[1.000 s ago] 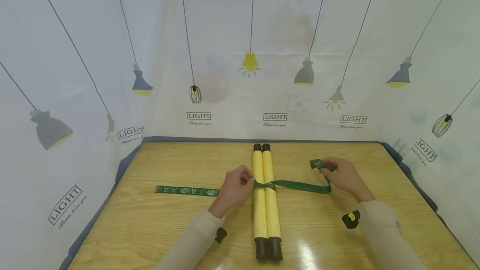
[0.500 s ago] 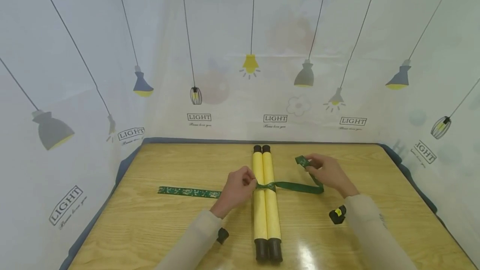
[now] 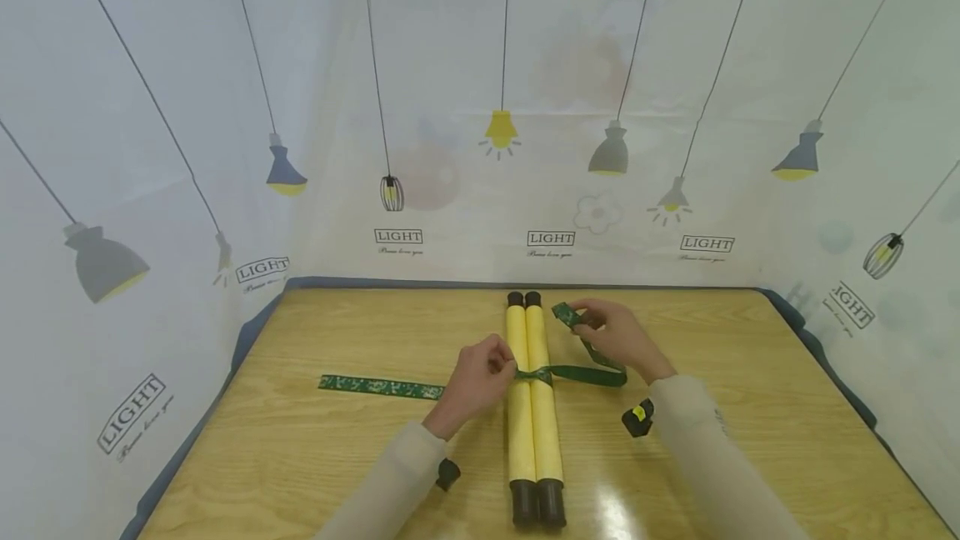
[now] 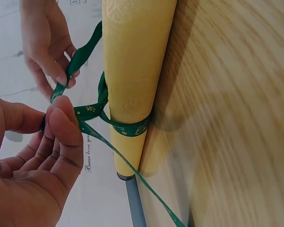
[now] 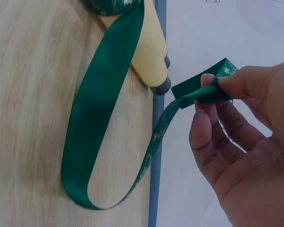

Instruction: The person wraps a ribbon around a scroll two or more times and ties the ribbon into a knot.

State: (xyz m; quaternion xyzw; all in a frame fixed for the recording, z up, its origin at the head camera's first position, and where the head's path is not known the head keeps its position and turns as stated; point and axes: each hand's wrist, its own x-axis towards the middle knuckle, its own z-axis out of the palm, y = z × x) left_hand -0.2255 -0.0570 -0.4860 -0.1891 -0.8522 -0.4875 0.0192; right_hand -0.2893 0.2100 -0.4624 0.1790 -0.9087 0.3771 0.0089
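Note:
Two yellow rolls point(image 3: 534, 432) with dark end caps lie side by side on the table. A green patterned ribbon point(image 3: 585, 374) goes around both near their middle, crossing on top. My left hand point(image 3: 474, 375) pinches the ribbon between thumb and forefinger just left of the rolls; its tail point(image 3: 382, 387) trails left over the tabletop. My right hand point(image 3: 613, 333) pinches the other end above the table, right of the rolls. In the right wrist view that length point(image 5: 94, 109) hangs in a loop, with a short folded end point(image 5: 203, 85) sticking out past the fingertips.
The wooden table point(image 3: 247, 457) reaches to a pale curtain point(image 3: 450, 48) printed with hanging lamps, which surrounds its back and sides. A dark piece point(image 3: 638, 417) with a yellow mark is at the right wrist, and another point(image 3: 447, 474) is by the left sleeve.
My right hand has moved left toward the rolls with the ribbon end, and the ribbon's bend has come nearer. My left hand has stayed nearly still, pinching the ribbon.

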